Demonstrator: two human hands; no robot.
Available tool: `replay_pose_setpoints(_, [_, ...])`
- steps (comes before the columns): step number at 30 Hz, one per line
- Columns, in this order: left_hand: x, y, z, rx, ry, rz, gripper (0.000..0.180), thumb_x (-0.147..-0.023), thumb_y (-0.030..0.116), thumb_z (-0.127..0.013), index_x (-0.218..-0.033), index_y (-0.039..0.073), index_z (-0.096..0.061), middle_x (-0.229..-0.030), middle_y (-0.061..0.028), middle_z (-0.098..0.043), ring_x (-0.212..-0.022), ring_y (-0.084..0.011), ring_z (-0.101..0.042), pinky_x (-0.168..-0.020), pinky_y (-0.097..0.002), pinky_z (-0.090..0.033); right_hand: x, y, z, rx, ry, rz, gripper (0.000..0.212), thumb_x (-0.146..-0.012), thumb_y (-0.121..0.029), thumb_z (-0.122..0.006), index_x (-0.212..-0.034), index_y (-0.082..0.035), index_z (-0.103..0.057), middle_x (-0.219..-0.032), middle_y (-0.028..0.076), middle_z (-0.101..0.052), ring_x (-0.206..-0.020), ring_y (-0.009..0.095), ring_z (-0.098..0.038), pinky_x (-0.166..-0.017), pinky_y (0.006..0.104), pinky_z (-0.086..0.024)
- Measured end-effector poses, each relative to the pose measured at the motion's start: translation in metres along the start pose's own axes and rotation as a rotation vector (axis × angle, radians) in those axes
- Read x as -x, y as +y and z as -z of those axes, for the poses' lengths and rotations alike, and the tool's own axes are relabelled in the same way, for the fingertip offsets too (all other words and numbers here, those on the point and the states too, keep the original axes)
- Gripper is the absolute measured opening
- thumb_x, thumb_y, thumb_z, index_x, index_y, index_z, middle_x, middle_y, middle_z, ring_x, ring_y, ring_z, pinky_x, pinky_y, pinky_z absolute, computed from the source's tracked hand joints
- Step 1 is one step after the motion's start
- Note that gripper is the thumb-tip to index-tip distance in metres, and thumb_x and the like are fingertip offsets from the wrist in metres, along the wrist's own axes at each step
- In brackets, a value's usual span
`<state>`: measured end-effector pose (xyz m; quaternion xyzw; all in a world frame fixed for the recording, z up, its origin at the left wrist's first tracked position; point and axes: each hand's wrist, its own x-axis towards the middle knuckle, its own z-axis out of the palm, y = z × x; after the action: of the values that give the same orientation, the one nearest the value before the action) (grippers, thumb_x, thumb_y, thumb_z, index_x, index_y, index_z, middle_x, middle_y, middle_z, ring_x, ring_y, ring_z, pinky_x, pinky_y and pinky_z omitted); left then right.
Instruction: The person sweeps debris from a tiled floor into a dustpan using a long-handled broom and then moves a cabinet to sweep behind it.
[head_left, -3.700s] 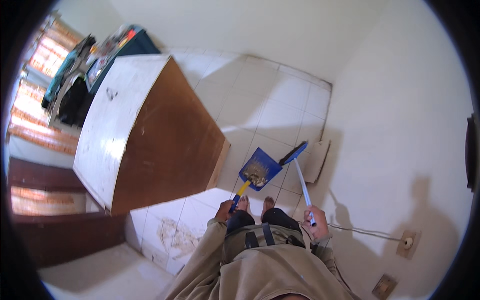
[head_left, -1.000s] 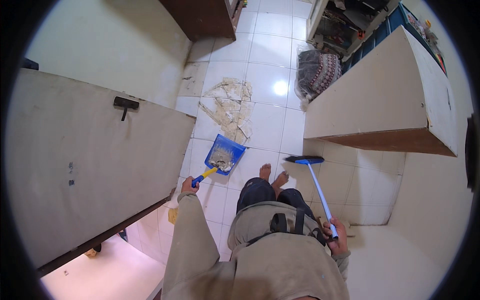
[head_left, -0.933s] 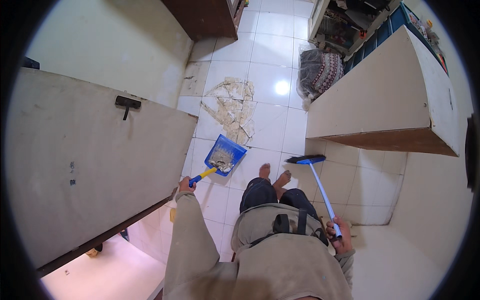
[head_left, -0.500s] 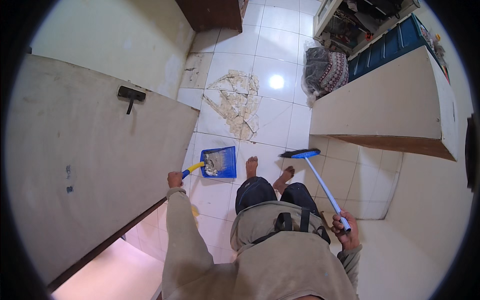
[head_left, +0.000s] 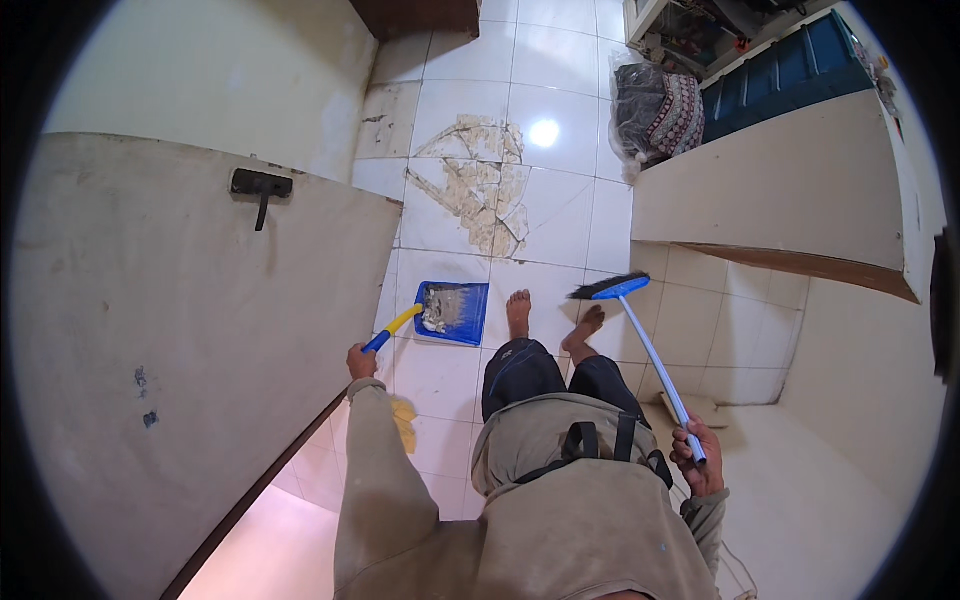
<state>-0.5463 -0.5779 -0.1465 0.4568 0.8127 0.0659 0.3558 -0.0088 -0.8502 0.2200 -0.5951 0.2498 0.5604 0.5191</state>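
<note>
My left hand (head_left: 363, 361) is closed round the blue end of the handle of a blue dustpan (head_left: 467, 313). Yellow covers the rest of that handle. Grey and whitish debris (head_left: 438, 306) lies in the pan, mostly toward its handle side. My right hand (head_left: 698, 455) grips the upper end of the light blue stick of a broom (head_left: 652, 358). Its blue head with dark bristles sits beyond my right foot, tilted to one side. Between the two tools are my bare feet on the white tiles.
Ahead lies a patch of cracked, broken floor tile (head_left: 488, 195). A door (head_left: 200, 330) with a dark handle stands at left. To the right are a pale cabinet panel (head_left: 775, 190), a plastic-wrapped patterned bundle (head_left: 660, 115) and a teal crate (head_left: 785, 70). A yellow cloth-like piece (head_left: 404, 425) lies beside my left arm.
The view has shifted a little, so floor and door sit differently in it. The broom head has tilted, showing more of its blue top. Both hands keep their holds.
</note>
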Motion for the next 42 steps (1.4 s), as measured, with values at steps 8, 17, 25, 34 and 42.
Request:
replay_pose_setpoints(8, [-0.018,-0.037,0.012,-0.238,0.040,-0.233,0.027,-0.066,0.007,-0.057,-0.091,-0.001,-0.062,-0.079,-0.0214,-0.061,-0.073,-0.0304,-0.062,-0.067,-0.0387,-0.049,0.006,-0.001,0.004,0.185,0.060,-0.017,0.053,-0.079,-0.016,-0.048,-0.129,-0.007,-0.032,-0.065,0.002,-0.045,-0.040,0.007,-0.040,-0.035,0.0181,-0.034])
replay_pose_setpoints(17, [-0.008,-0.014,0.011,-0.498,-0.119,-0.178,0.048,-0.069,0.023,-0.064,-0.111,0.003,-0.052,-0.110,-0.0191,-0.050,-0.102,-0.0338,-0.050,-0.085,-0.0435,-0.041,0.039,-0.011,0.060,0.875,0.190,-0.003,0.065,-0.071,-0.004,-0.048,-0.133,-0.004,-0.030,-0.063,0.006,-0.055,-0.043,0.010,-0.046,-0.040,0.0233,-0.038])
replay_pose_setpoints(25, [0.029,0.068,0.020,-0.826,-0.063,-0.156,0.055,-0.073,0.024,-0.059,-0.122,0.006,-0.043,-0.125,-0.0180,-0.039,-0.115,-0.0340,-0.040,-0.091,-0.0485,-0.036,0.036,0.047,0.146,1.565,0.334,0.241,0.056,-0.071,-0.008,-0.052,-0.126,-0.016,-0.043,-0.098,0.015,-0.060,-0.085,0.034,-0.056,-0.075,0.0431,-0.044])
replay_pose_setpoints(34, [0.017,0.074,-0.025,-0.500,-0.280,-0.539,0.054,-0.075,0.019,-0.055,-0.123,-0.003,-0.039,-0.125,-0.0208,-0.040,-0.117,-0.0338,-0.038,-0.096,-0.0393,-0.033,0.023,0.099,0.188,1.623,0.399,0.304,0.053,-0.071,-0.007,-0.053,-0.123,-0.015,-0.043,-0.088,0.014,-0.060,-0.079,0.032,-0.057,-0.070,0.0434,-0.045])
replay_pose_setpoints(42, [0.060,0.129,-0.067,-0.304,-0.603,-0.526,0.045,-0.078,0.008,-0.051,-0.119,-0.009,-0.041,-0.120,-0.0242,-0.046,-0.113,-0.0311,-0.044,-0.094,-0.0352,-0.035,0.052,0.150,0.196,1.763,0.462,0.155,0.052,-0.074,-0.009,-0.051,-0.124,-0.018,-0.042,-0.077,0.015,-0.056,-0.066,0.031,-0.057,-0.059,0.0425,-0.046])
